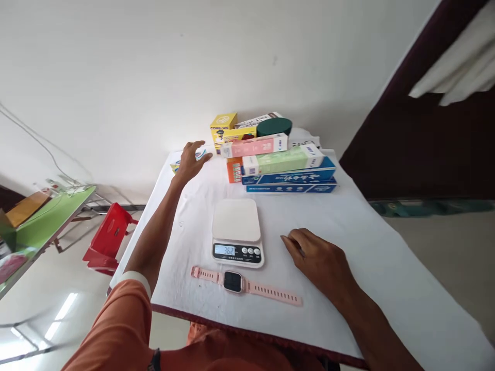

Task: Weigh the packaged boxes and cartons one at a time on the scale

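Observation:
My left hand (191,161) reaches to the far left of the white table, thumb and fingers apart, with nothing between them. Behind and beneath it a blue, white and yellow packet (199,154) shows in part. My right hand (319,257) rests on the tabletop, fingers curled in and nothing visible in them. Between the hands stands a white kitchen scale (236,221), its pan bare and its display lit, apparently reading 362. In front of the scale a smartwatch (233,282) with a pink strap lies stretched out flat, dark screen up.
Toward the wall, stacked toothpaste-like boxes (284,161) stand beside yellow boxes (224,121), an orange box (234,170) and a dark green round lid (274,127). Off to the left are a red chair (110,239) and a green table (50,219). The white table's front edge runs close to my body.

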Motion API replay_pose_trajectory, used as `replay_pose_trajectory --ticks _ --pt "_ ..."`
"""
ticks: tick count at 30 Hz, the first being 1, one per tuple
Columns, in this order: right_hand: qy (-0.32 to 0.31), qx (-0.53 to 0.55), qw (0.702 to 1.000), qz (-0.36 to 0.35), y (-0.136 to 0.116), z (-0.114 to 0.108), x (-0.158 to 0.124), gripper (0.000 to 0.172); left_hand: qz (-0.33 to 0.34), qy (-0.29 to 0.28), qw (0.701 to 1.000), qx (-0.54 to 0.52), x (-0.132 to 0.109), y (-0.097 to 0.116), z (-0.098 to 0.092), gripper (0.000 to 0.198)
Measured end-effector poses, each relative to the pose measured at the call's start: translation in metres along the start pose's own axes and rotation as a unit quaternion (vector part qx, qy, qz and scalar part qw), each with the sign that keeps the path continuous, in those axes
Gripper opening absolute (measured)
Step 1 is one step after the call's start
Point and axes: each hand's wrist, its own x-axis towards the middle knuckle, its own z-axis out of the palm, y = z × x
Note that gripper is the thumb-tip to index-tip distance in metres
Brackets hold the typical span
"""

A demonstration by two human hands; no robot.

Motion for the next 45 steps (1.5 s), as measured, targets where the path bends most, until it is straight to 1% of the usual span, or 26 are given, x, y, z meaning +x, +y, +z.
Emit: replay_pose_trajectory --ticks 1,3,5,7,10,12,14,16,18,21,23,25,30,33,34,36,39,42,45 --pt "0.003 -0.001 1.0 -0.006 0.001 0.0 0.0 0.033 -0.05 0.012 0.999 0.015 -0.006 -0.018 -0.007 0.051" --pt "0.01 0.0 1.0 -0.016 0.002 0.002 0.0 0.033 -0.158 0.022 0.986 0.054 -0.015 -0.053 -0.02 0.058" --pt "0.012 0.005 1.0 -0.017 0.004 0.003 0.0 0.033 -0.243 0.004 0.965 0.095 -0.021 -0.081 -0.029 0.07" --pt "0.008 0.013 1.0 -0.009 0.005 0.004 0.001 0.032 -0.286 -0.033 0.949 0.127 -0.022 -0.102 -0.034 0.082" --pt "0.011 0.019 1.0 -0.004 0.006 0.004 0.003 0.03 -0.288 -0.093 0.939 0.163 -0.013 -0.122 -0.03 0.095" --pt "0.011 0.022 1.0 -0.005 0.007 0.004 0.005 0.03 -0.271 -0.125 0.938 0.177 -0.001 -0.13 -0.022 0.098" --pt "0.004 0.025 1.0 0.002 0.008 0.004 0.006 0.029 -0.257 -0.153 0.937 0.182 0.013 -0.135 -0.011 0.097" --pt "-0.006 0.025 1.0 0.01 0.009 0.005 0.006 0.028 -0.25 -0.175 0.935 0.18 0.024 -0.138 0.001 0.09" --pt "-0.008 0.019 1.0 0.018 0.009 0.005 0.006 0.029 -0.249 -0.185 0.934 0.176 0.03 -0.138 0.012 0.079" --pt "-0.005 0.012 1.0 0.025 0.009 0.006 0.007 0.029 -0.252 -0.179 0.935 0.173 0.026 -0.135 0.022 0.062" --pt "-0.004 0.014 1.0 0.021 0.01 0.005 0.006 0.027 -0.257 -0.176 0.935 0.169 0.014 -0.13 0.019 0.057" --pt "-0.004 0.016 1.0 0.016 0.01 0.005 0.006 0.027 -0.259 -0.181 0.935 0.161 -0.005 -0.126 0.01 0.057" --pt "0.002 0.005 1.0 0.004 0.008 0.005 0.002 0.03 -0.255 -0.19 0.937 0.147 -0.064 -0.111 -0.028 0.056" --pt "-0.014 0.02 1.0 0.008 0.006 0.006 0.0 0.032 -0.246 -0.19 0.94 0.139 -0.094 -0.091 -0.047 0.058" --pt "-0.023 0.025 0.999 0.015 0.005 0.006 0.0 0.033 -0.234 -0.189 0.945 0.131 -0.101 -0.081 -0.052 0.058" --pt "-0.039 0.03 0.998 0.034 0.003 0.006 -0.001 0.034 -0.191 -0.188 0.958 0.105 -0.112 -0.054 -0.058 0.059" --pt "-0.057 0.034 0.996 0.056 0.002 0.007 -0.003 0.036 -0.101 -0.199 0.973 0.057 -0.119 -0.004 -0.057 0.059" --pt "-0.077 0.038 0.993 0.082 0.003 0.007 -0.004 0.037 -0.025 -0.224 0.974 0.016 -0.125 0.044 -0.045 0.06" --pt "-0.088 0.037 0.991 0.099 0.003 0.006 -0.003 0.035 0.03 -0.256 0.966 -0.003 -0.133 0.079 -0.027 0.062"
